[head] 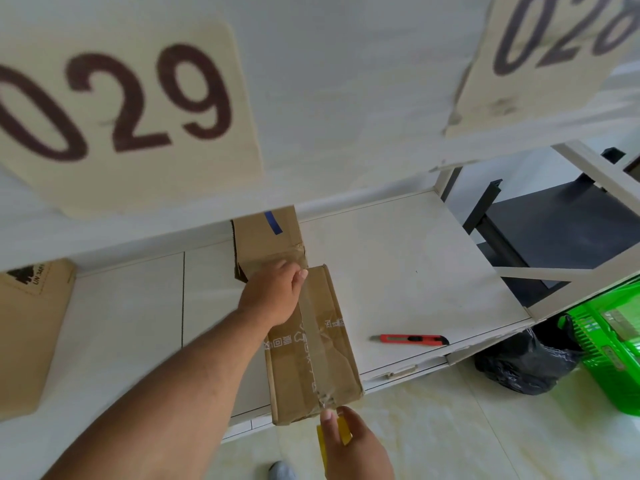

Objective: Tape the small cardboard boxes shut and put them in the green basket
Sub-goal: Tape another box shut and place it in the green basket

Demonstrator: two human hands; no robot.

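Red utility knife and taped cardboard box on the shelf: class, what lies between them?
Head view: only bare white shelf separates utility knife from box.

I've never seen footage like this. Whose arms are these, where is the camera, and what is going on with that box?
There is no machine here: a person wears a camera on the head, looking down at their own hands. The left hand presses on the far end of a small cardboard box lying on a white shelf. A strip of clear tape runs along the box's top. The right hand holds a yellow tape roll at the box's near end. A red utility knife lies on the shelf, and the green basket stands on the floor to the right.
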